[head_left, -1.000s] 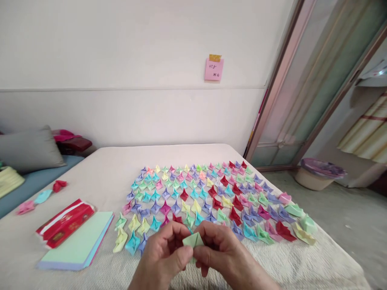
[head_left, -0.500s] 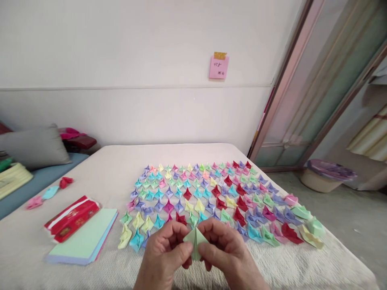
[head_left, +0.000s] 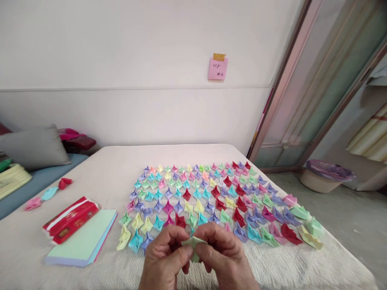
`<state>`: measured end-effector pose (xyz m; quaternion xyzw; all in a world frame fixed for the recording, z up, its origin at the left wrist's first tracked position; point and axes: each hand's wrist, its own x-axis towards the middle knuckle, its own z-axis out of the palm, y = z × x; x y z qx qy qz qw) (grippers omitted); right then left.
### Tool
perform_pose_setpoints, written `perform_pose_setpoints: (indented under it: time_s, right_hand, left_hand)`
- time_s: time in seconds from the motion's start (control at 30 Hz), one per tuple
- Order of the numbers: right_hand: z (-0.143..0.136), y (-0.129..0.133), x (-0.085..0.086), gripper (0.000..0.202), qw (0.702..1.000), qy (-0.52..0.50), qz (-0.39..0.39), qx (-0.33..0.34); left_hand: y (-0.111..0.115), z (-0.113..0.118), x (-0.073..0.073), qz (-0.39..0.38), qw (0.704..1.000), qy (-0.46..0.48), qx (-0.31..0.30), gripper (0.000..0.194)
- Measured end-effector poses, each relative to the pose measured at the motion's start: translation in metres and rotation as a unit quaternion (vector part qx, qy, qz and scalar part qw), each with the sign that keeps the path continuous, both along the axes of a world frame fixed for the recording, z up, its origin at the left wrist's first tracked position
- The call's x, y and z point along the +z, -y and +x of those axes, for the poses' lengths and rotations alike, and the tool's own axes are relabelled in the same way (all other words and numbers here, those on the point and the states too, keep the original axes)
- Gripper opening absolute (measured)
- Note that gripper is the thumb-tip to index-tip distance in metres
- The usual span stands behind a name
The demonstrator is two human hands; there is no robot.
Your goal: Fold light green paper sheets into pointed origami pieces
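A small folded piece of light green paper point(head_left: 196, 254) is pinched between my two hands, near the front of the cloth-covered surface. My left hand point(head_left: 167, 255) grips its left side between thumb and fingers. On its right side, my right hand point(head_left: 222, 255) does the same, the thumbs close together on the near face. The paper's upper part lies tilted, so its top looks like a thin, wide point. Fingers hide its lower edges. Just beyond my hands stand rows of folded paper boats point(head_left: 187, 194) in many colours, including a dark red one point(head_left: 180, 221).
To the left, a red packet point(head_left: 72, 219) overlaps a stack of coloured paper sheets point(head_left: 87, 237). Farther left lie pink, blue and red folded papers point(head_left: 50, 194). A grey pillow point(head_left: 36, 147) rests beyond. A pink note point(head_left: 218, 69) hangs on the wall; a lidded bin point(head_left: 325, 177) stands at right.
The green paper has tipped, its broad diamond face now showing as a narrow, flattened shape. Both hands have drawn slightly closer together while keeping hold of it. The view has shifted slightly.
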<state>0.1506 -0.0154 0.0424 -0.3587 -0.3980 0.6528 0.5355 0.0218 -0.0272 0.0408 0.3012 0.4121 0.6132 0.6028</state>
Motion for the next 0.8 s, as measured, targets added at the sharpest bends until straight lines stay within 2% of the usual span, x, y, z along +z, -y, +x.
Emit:
perform_pose_setpoints:
  time_s: [0.13,0.23,0.33,0.47,0.63,0.8]
  right_hand:
    - [0.001,0.001,-0.001,0.006,1.000,-0.014,0.011,0.001]
    - [0.003,0.000,-0.002,0.007,0.999,-0.016,0.049,0.017]
    - [0.005,-0.003,-0.005,0.012,0.997,-0.022,0.064,0.030]
    - [0.010,-0.005,-0.008,0.010,0.995,-0.015,0.085,0.056]
    - [0.021,-0.006,-0.001,0.016,0.986,0.061,0.136,0.079]
    - [0.026,-0.007,0.010,0.024,0.956,0.161,0.236,0.065]
  left_hand:
    - [0.000,-0.001,-0.001,-0.021,0.997,0.072,-0.013,0.022]
    - [0.000,-0.001,-0.003,-0.004,0.995,0.100,-0.028,0.026]
    - [-0.001,0.000,-0.005,0.008,0.994,0.106,-0.031,0.028]
    - [-0.002,-0.004,-0.003,0.006,0.996,0.080,-0.039,0.020]
    - [-0.001,-0.009,0.005,0.010,0.996,0.052,-0.067,0.008]
    - [0.001,-0.008,0.007,0.020,0.996,0.043,-0.069,0.010]
